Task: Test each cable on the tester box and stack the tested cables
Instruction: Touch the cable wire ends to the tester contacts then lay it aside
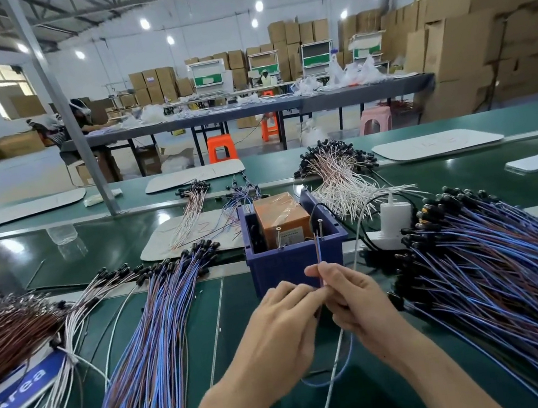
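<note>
My fingertips point(310, 271) are pressed together on a thin blue-and-brown cable point(319, 259), held upright just in front of the blue tester box point(295, 262). My right hand point(353, 299) pinches it between thumb and forefinger, knuckles curled, wrist bent inward; my left hand point(278, 327) comes in from the other side, palm down, its fingers closed against the same wire just below the right thumb (the two hands touch there). The cable's bare ends point up toward two metal pins point(321, 229) standing on the box's front rim; whether the wire touches a pin I cannot tell. Below my hands the cable loops down in a blue curve point(345, 362) toward my forearms, which rise from the lower edge and converge in front of the box.

Inside the box sits an orange block point(281, 217) wrapped in clear tape. Left of the box lies a fanned bundle of blue and brown cables point(160, 323), black caps toward the box. Right of the box spreads a larger heap of the same cables point(497, 261), black caps also toward it. Just right of the box, a white charger point(395, 217) stands in a power strip. Beyond the box lies a pile of white-wired cables point(340, 176).
</note>
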Action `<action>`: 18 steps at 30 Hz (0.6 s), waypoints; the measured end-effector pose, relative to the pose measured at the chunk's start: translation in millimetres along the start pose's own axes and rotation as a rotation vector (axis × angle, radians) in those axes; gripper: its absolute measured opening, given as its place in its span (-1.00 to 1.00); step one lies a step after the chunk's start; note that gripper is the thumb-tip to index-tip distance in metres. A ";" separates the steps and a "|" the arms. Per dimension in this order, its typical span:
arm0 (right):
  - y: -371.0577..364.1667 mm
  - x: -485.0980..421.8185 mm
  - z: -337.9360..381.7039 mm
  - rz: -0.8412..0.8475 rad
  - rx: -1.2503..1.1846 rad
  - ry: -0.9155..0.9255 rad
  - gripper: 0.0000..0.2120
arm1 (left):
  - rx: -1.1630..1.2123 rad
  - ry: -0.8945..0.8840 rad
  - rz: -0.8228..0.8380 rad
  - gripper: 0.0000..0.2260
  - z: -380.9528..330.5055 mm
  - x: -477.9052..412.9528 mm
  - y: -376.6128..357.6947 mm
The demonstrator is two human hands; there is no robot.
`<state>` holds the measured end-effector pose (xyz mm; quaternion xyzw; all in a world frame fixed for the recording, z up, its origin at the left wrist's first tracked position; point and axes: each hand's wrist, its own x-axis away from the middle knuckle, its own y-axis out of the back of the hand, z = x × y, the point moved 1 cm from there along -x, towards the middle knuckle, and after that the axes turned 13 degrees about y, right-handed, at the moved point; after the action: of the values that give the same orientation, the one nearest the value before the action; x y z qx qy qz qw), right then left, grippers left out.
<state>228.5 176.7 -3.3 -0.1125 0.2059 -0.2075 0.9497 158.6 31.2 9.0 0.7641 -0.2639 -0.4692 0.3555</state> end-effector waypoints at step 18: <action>-3.5 -10.0 -45.2 -0.172 0.556 0.279 -0.83 | 0.581 0.617 -0.205 -0.88 31.9 -1.8 -64.5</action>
<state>199.3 172.2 -39.0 0.1638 0.2592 -0.3487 0.8856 133.5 62.3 -50.9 0.9591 -0.1891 -0.1580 0.1395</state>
